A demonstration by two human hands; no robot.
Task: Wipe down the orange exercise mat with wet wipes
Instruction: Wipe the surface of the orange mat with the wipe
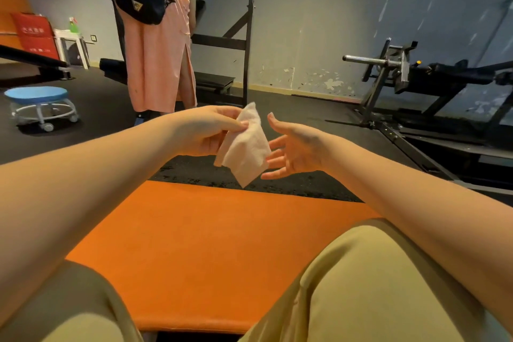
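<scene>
Closest to me are my two knees in tan trousers, the left knee (69, 311) at the lower left and the right knee (369, 286) at the lower right. The orange exercise mat (211, 244) runs between and beyond them, lying flat, with its far edge ending against the black rubber floor (111, 119).

Above the far end of the mat both my forearms reach forward. My left hand (205, 130) pinches a white wet wipe (247, 153) by its upper part between thumb and fingertips. The wipe hangs down crumpled and partly folded, in the air, its lowest corner over the strip of floor just past the mat and not touching either. My right hand (297, 150) is beside it with the palm turned inward and the fingers spread and relaxed, holding nothing. Its fingertips sit at the wipe's right edge, and I cannot tell whether they touch it.

Farther out on the left stands a low blue stool (39, 104) on castors. Behind my hands a person in a long pink dress (158, 58) stands with a black bag (141, 3) slung across the back, next to a dark metal rack (248, 36). On the right sits a black weight machine (433, 83) with a chrome bar (366, 60) sticking out to the left. At the far left, against the grey wall (333, 22), a small white stand (70, 41) carries a green spray bottle (73, 25), with a red sign (36, 36) just beside it.
</scene>
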